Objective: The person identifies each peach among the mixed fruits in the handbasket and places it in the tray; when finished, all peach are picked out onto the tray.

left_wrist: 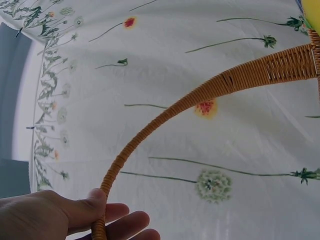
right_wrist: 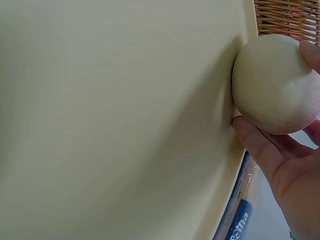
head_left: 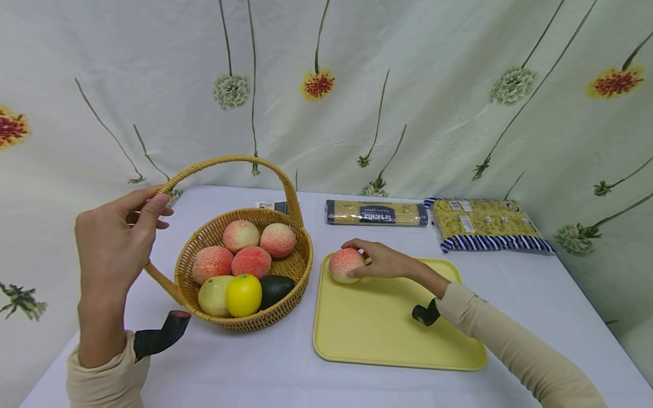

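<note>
My left hand (head_left: 119, 235) grips the arched handle (head_left: 224, 160) of a wicker basket (head_left: 245, 326), thumb and fingers around its left side. Inside the basket lie several pink-and-cream peaches (head_left: 251, 262), a pale green round fruit (head_left: 215, 296), a yellow round fruit (head_left: 244, 295) and a dark green oval one (head_left: 276, 290). At the far left corner of a yellow tray (head_left: 393, 334), my right hand (head_left: 380, 259) holds another peach (head_left: 344, 265) between thumb and fingers. The right wrist view shows this peach's cream side against the tray's edge.
Behind the tray lie a long pasta packet (head_left: 376, 213) and a larger bag of pasta (head_left: 484, 222) with striped ends. A small card-like item (head_left: 272, 205) sits behind the basket. A flowered cloth (head_left: 408, 85) hangs at the back of the white table (head_left: 229, 368).
</note>
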`<control>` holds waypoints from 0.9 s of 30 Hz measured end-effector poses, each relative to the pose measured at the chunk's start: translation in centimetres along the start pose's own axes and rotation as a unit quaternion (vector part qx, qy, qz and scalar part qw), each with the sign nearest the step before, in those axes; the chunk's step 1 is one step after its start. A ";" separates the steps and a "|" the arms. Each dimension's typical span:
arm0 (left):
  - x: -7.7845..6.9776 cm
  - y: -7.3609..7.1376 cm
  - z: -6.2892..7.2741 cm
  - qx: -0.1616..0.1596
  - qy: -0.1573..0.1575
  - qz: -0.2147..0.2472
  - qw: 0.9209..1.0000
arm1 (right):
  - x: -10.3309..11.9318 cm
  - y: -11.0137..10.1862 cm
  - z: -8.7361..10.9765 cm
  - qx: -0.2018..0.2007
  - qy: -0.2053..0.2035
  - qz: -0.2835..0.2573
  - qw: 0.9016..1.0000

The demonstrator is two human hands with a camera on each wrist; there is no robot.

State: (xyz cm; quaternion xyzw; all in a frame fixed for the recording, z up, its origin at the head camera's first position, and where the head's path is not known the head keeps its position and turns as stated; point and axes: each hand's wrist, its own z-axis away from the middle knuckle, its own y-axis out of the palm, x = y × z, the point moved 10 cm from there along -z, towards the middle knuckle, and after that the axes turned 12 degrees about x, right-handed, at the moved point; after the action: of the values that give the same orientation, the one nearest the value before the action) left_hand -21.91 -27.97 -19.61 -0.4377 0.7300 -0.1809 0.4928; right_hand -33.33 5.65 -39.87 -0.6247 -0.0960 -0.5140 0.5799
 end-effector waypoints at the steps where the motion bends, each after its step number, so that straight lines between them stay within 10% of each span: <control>1: 0.0 0.0 0.0 0.000 0.000 0.000 1.000 | 0.0 0.0 0.0 0.000 0.000 0.000 1.000; 27: -0.5 -0.2 -0.3 0.017 0.030 -0.014 0.999 | 2.0 -2.2 0.0 -0.025 -0.033 0.009 0.999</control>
State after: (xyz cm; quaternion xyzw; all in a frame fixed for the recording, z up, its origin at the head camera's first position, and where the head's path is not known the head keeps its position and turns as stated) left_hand -21.98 -27.72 -19.07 -0.4341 0.7346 -0.2133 0.4758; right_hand -34.02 5.35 -37.01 -0.6563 -0.0965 -0.4899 0.5657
